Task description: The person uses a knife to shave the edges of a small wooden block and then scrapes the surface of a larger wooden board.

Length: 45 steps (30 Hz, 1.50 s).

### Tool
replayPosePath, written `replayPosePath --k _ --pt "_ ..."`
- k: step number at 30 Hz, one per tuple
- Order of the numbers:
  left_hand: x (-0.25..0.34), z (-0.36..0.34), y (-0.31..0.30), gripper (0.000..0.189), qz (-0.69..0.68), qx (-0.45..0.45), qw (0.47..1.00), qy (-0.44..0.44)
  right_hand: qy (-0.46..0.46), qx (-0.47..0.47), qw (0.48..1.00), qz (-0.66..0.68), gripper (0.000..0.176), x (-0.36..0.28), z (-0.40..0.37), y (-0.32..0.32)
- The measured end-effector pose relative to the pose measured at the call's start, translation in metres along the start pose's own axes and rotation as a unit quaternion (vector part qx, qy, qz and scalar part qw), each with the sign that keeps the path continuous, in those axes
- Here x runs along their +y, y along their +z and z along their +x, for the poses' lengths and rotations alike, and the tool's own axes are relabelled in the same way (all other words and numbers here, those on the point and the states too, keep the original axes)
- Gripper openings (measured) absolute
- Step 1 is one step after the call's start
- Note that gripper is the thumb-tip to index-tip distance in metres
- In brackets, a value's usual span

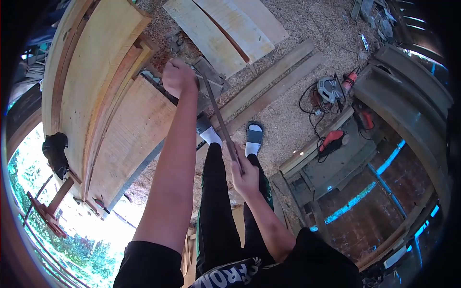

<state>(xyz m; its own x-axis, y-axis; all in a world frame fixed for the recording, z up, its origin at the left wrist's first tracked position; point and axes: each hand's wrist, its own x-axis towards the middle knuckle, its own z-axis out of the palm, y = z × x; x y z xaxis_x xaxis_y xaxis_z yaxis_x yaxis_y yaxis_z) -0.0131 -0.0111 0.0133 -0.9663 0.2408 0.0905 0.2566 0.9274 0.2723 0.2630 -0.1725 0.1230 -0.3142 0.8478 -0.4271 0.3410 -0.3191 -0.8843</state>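
Head view: file (222,120) spans left grip (178,77) to right grip (245,175).

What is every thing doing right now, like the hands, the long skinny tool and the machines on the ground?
left hand, closed in a fist on the long tool's far end
right hand, closed on the long tool's near end
long tool, held at both ends, slanted
circular saw, lying on the sawdust, untouched
red power tool, lying on a board, untouched

Left hand (178,77), right hand (246,178) clasp thin strip (222,122) beside curved planks (110,96).
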Motion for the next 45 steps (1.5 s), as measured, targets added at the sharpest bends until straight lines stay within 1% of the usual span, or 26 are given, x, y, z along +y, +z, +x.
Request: replayPosePath --k 2,6,7,8,11,12,14,16,18,19,22,24,26,28,30,32,33,34,36,37,38,40,42,43,44,45 --pt "0.0 0.002 -0.001 0.045 -0.001 -0.003 1.0 0.004 0.025 -0.005 1.0 -0.018 0.055 0.007 0.006 0.009" --pt "-0.001 0.0 -0.002 0.045 0.007 0.007 1.0 0.01 0.075 -0.02 0.996 -0.04 0.055 -0.038 0.071 0.035" --pt "-0.003 -0.001 -0.003 0.045 0.01 0.005 1.0 0.008 0.106 -0.035 0.993 -0.025 0.055 -0.034 0.07 0.032" --pt "-0.002 -0.001 -0.003 0.045 0.004 0.001 1.0 0.007 0.108 -0.034 0.993 -0.026 0.055 -0.027 0.058 0.025" --pt "0.003 0.0 -0.005 0.045 -0.009 0.002 1.0 0.009 -0.049 0.016 0.998 -0.035 0.054 0.02 -0.006 0.004" --pt "0.001 -0.002 -0.005 0.044 -0.011 0.004 1.0 0.009 -0.049 0.015 0.998 -0.035 0.054 0.017 -0.003 0.004" --pt "0.0 -0.004 -0.006 0.044 0.0 -0.003 1.0 0.005 0.054 -0.018 0.998 -0.037 0.053 -0.005 0.011 0.007" --pt "0.002 0.001 -0.004 0.044 0.004 0.0 1.0 -0.002 0.062 -0.021 0.996 -0.057 0.052 -0.028 0.058 0.026" --pt "-0.001 0.001 -0.002 0.045 0.002 -0.005 1.0 -0.002 0.104 -0.036 0.994 0.007 0.051 -0.045 0.084 0.032" --pt "0.002 0.0 -0.003 0.045 0.001 -0.007 1.0 0.0 0.02 0.006 1.0 -0.009 0.052 -0.036 0.075 0.031" --pt "0.003 -0.002 -0.008 0.044 -0.003 -0.016 1.0 -0.015 0.018 0.003 0.999 -0.029 0.053 0.008 0.001 0.009" --pt "-0.001 0.0 -0.003 0.043 0.0 0.0 1.0 0.013 -0.002 0.006 1.0 -0.027 0.053 0.013 -0.008 0.008" --pt "-0.002 -0.001 -0.003 0.042 0.009 0.004 1.0 0.007 -0.015 0.012 0.999 -0.031 0.054 0.006 0.005 0.01" --pt "0.0 -0.002 -0.008 0.041 -0.017 0.001 1.0 0.007 0.061 -0.006 0.993 -0.101 0.055 -0.013 0.04 0.026" --pt "0.004 0.0 -0.012 0.04 -0.014 -0.009 1.0 -0.005 0.07 -0.024 0.995 -0.074 0.055 -0.018 0.044 0.025" --pt "0.003 -0.002 -0.013 0.04 -0.008 -0.025 1.0 -0.012 0.04 -0.026 0.999 -0.026 0.053 -0.004 0.019 0.012" --pt "0.003 -0.001 -0.011 0.042 -0.02 -0.035 0.999 -0.02 -0.046 0.01 0.998 -0.029 0.052 0.029 -0.003 0.01" --pt "0.004 0.0 -0.012 0.044 -0.033 -0.044 0.998 -0.028 -0.049 0.007 0.998 -0.029 0.052 0.026 -0.006 0.007" --pt "0.0 0.0 -0.011 0.044 -0.035 -0.052 0.997 -0.034 0.044 -0.031 0.999 0.005 0.051 0.019 -0.014 -0.002" --pt "-0.003 0.0 -0.005 0.041 -0.032 -0.034 0.999 -0.007 0.046 -0.031 0.998 -0.001 0.051 0.004 0.002 0.003" --pt "-0.005 0.0 -0.001 0.039 -0.03 -0.012 0.999 0.017 0.05 -0.042 0.997 -0.043 0.051 -0.017 0.037 0.015" --pt "-0.001 0.001 -0.006 0.039 -0.034 -0.006 0.999 -0.002 0.05 -0.065 0.992 -0.091 0.051 -0.032 0.059 0.025" --pt "0.001 -0.002 -0.01 0.038 -0.035 -0.007 0.999 -0.013 0.082 -0.059 0.995 -0.013 0.051 -0.035 0.058 0.028" --pt "0.002 -0.001 -0.012 0.04 -0.039 -0.025 0.999 -0.022 0.04 -0.044 0.998 -0.02 0.051 0.002 0.03 0.024" --pt "0.003 0.0 -0.012 0.042 -0.044 -0.041 0.998 -0.032 0.039 -0.048 0.998 -0.023 0.051 0.017 0.005 0.02" --pt "0.003 0.002 -0.013 0.042 -0.045 -0.037 0.998 -0.039 0.012 -0.024 0.999 0.026 0.052 0.027 -0.016 0.016"
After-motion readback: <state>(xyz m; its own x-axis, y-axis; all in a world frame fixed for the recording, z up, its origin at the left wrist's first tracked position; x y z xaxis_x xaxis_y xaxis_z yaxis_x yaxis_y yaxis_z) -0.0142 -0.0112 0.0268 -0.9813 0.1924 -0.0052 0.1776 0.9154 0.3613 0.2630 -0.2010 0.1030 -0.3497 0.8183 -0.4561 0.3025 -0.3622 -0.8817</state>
